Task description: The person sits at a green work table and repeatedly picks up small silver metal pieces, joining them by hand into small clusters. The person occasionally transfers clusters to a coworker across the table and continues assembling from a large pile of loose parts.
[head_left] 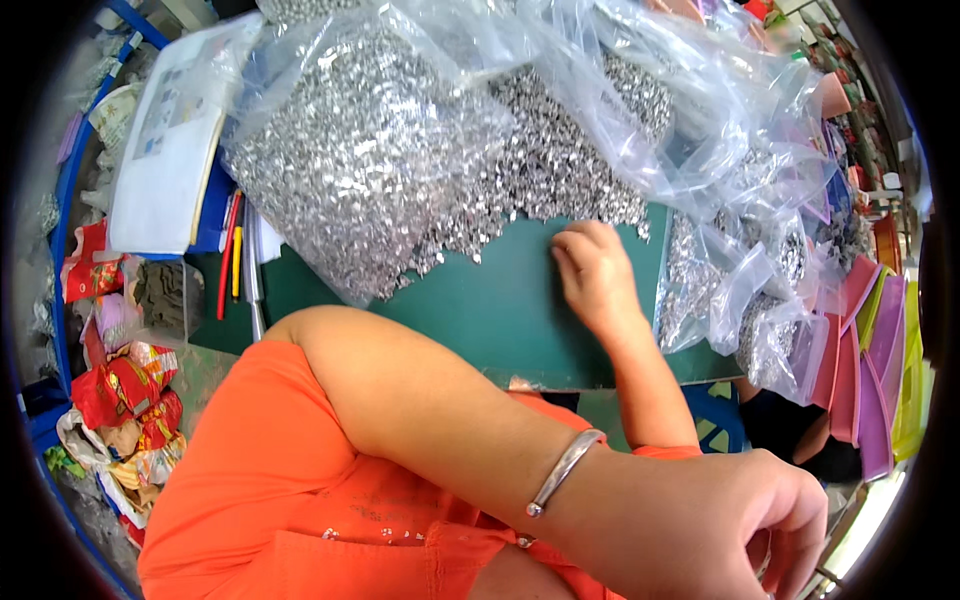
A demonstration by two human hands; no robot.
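Silvery metal pieces lie beyond the curled right hand. The left hand curls too (can't tell if either holds anything).

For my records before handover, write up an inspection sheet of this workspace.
Surface: green worktop, its far part covered with metal.
Job's things: small metal pieces, some loose, others in clear plastic bags.
Clutter: white sheet, slim red tool and slim yellow tool at left; red wrappers lower left.
Hands: right hand curled near the loose pieces, grip unclear; left hand at lower right, fingers bent, grip unclear, silver bangle on that arm.
Cables: nothing seen.
Surroundings: blue frame at left; pink and purple plastic pieces at right.
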